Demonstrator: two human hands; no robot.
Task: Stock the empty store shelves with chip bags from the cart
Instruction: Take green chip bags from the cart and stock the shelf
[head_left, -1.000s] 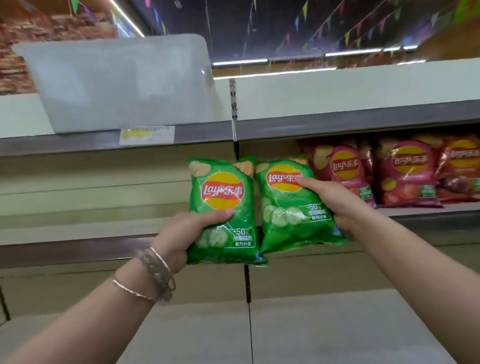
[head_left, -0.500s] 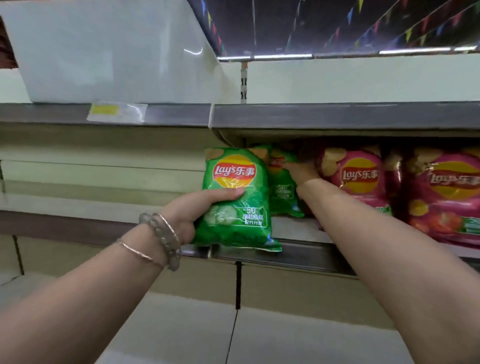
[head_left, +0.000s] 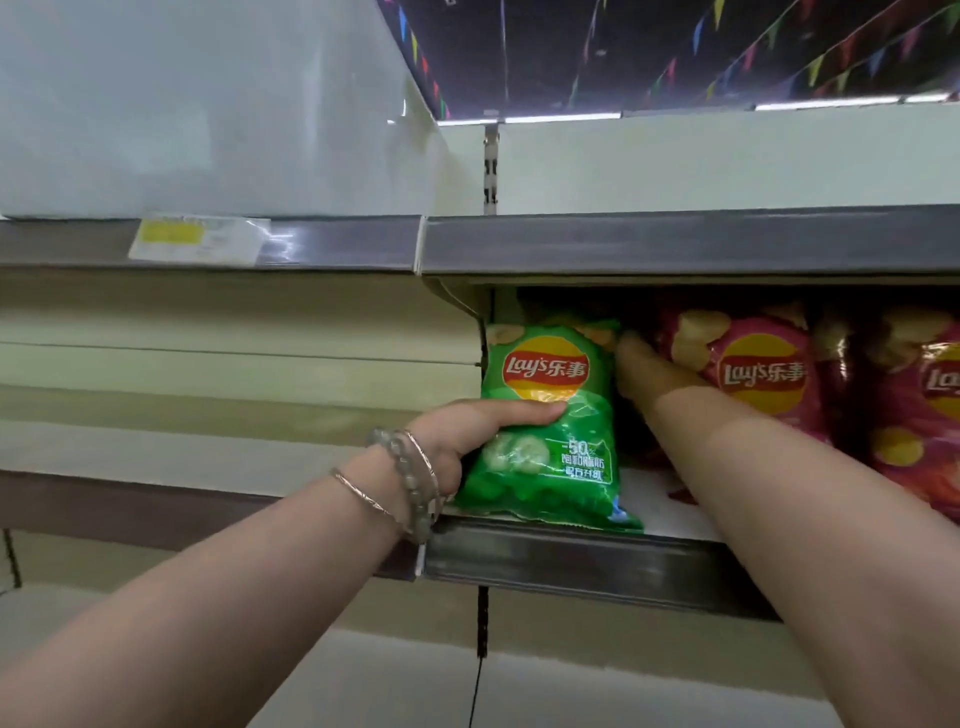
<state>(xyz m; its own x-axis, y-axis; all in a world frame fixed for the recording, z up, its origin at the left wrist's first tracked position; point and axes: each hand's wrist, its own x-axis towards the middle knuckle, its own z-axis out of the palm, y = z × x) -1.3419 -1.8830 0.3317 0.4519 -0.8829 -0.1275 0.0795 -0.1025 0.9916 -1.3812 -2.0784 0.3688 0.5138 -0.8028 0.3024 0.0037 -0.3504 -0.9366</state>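
One green chip bag (head_left: 545, 364) in the grip of the left hand (head_left: 457, 441), right hand (head_left: 644, 369) beside it, grasp unclear.

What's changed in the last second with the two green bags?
The right hand pushed the back bag deep into the shelf, where it is nearly hidden behind the front bag. The left hand brought the front bag forward onto the shelf edge and still grips it. The red bags stayed.

you can read "lay's 乐事" on the green chip bag (head_left: 550, 415), "-50" lower on its front, same brand on the red bag (head_left: 763, 374) to its right, price tag (head_left: 200, 240) up-left of it too blurred
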